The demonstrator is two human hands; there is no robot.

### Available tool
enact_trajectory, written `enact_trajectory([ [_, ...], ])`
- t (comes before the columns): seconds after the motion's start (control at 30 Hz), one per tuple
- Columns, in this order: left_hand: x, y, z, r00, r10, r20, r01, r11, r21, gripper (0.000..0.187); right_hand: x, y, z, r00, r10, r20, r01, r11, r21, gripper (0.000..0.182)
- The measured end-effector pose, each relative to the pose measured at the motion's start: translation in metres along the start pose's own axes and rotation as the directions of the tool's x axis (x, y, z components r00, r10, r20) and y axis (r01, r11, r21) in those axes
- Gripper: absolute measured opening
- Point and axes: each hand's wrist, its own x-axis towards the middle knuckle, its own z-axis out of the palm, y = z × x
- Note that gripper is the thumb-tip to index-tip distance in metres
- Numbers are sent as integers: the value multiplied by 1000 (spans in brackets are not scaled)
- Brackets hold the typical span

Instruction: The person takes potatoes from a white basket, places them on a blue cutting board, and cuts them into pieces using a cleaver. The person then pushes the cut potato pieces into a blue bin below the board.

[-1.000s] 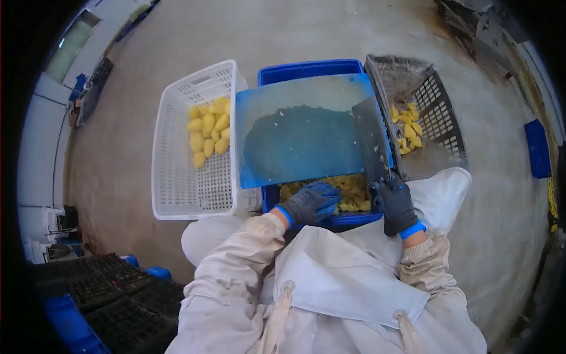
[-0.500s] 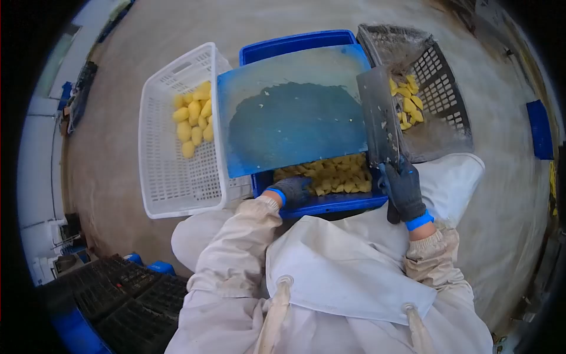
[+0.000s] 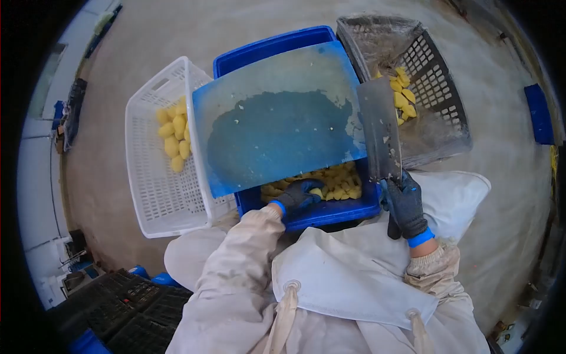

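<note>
Left hand (image 3: 299, 196) reaching into blue crate (image 3: 330, 213) | right hand (image 3: 404, 203) gripping cleaver (image 3: 380, 137)

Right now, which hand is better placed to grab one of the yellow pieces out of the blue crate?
Probably the left hand: it is already down among the yellow pieces in the blue crate. The right hand is closed around the cleaver handle, so it is busy.
</note>
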Motion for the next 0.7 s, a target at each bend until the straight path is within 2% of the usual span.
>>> enact_trajectory([
  [0.03,-8,15,-12,1000,-3,0,3,1000,12,35,0,1,-1,999,-40,6,40,999,7,27],
  [0.1,-28,68,-44,1000,-6,27,12,975,-220,39,-1,4,-1,996,-85,14,84,996,21,27],
  [0.17,-42,101,-72,984,-105,-146,78,980,-185,36,-1,10,-1,969,-246,-19,245,968,-50,24],
  [0.23,-41,96,-93,885,-121,-449,23,976,-217,35,-5,4,-1,964,-266,-19,264,961,-76,24],
  [0.27,-37,87,-99,885,-120,-451,23,976,-215,35,-9,2,-1,959,-283,-15,280,954,-104,24],
  [0.3,-30,71,-104,820,-113,-561,-53,961,-271,34,-11,1,-1,957,-291,-16,288,952,-100,24],
  [0.33,-29,65,-108,740,-111,-663,-138,940,-312,35,-13,0,0,975,-223,0,222,974,-53,24],
  [0.37,-31,58,-107,737,-104,-668,-142,942,-304,35,-16,-1,0,988,-150,20,150,989,-8,24],
  [0.4,-36,56,-110,691,-82,-718,151,988,33,34,-16,7,-2,986,-162,24,162,987,-4,24],
  [0.43,-41,52,-115,647,-35,-762,442,831,338,35,-11,18,-5,913,-406,30,405,897,-179,23],
  [0.47,-43,43,-118,631,-24,-776,448,827,339,35,-7,26,-4,779,-623,75,608,718,-339,21],
  [0.5,-43,27,-117,613,-105,-783,466,848,251,35,-18,9,1,933,-361,9,359,926,-118,20],
  [0.53,-47,22,-114,596,-191,-780,482,862,157,37,-22,8,6,926,-376,19,376,920,-113,20],
  [0.57,-50,17,-107,592,-142,-793,399,907,135,36,-27,8,9,946,-319,51,322,943,-80,21],
  [0.6,-50,17,-104,583,-140,-800,399,907,132,36,-31,9,12,962,-260,83,265,963,-51,23],
  [0.67,-47,17,-102,679,-280,-679,524,833,181,35,-35,16,31,941,-331,73,337,935,-110,24],
  [0.7,-58,38,-95,632,-247,-735,434,898,72,32,-38,16,42,934,-334,124,350,925,-147,25],
])
